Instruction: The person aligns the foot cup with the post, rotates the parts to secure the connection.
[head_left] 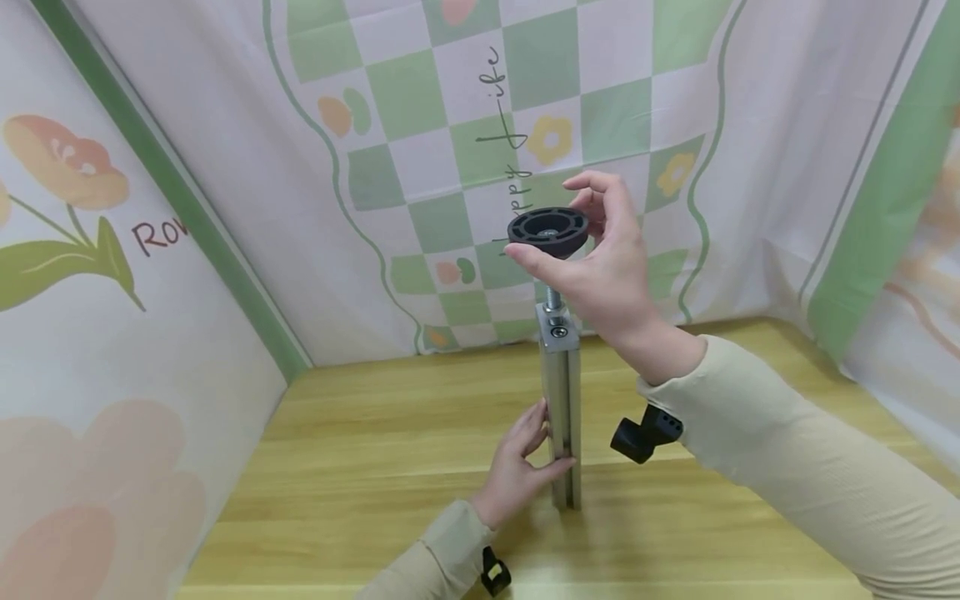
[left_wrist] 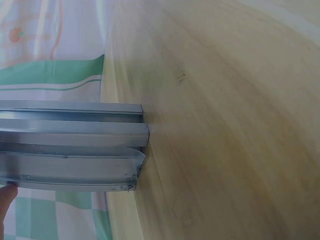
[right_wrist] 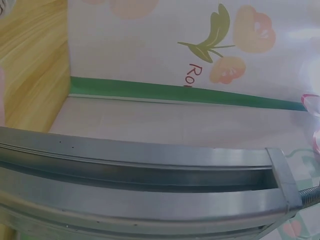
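Observation:
An aluminum profile (head_left: 557,383) with grooved sides stands upright on the wooden table. My left hand (head_left: 510,477) grips its lower part, thumb on the near side and fingers round the far side. A metal end plate (head_left: 567,342) caps the top, and a threaded stud (head_left: 553,297) rises from it. On the stud sits a black round leveling foot (head_left: 573,242), wide face up. My right hand (head_left: 611,271) holds that foot by its rim between thumb and curled fingers. In the left wrist view the profile's bottom end (left_wrist: 75,132) shows a rough edge.
The wooden tabletop (head_left: 360,450) extends around the profile. Printed fabric curtains (head_left: 465,158) rise at the back and on both sides. Black camera mounts hang at the right wrist (head_left: 645,433) and left wrist (head_left: 495,572).

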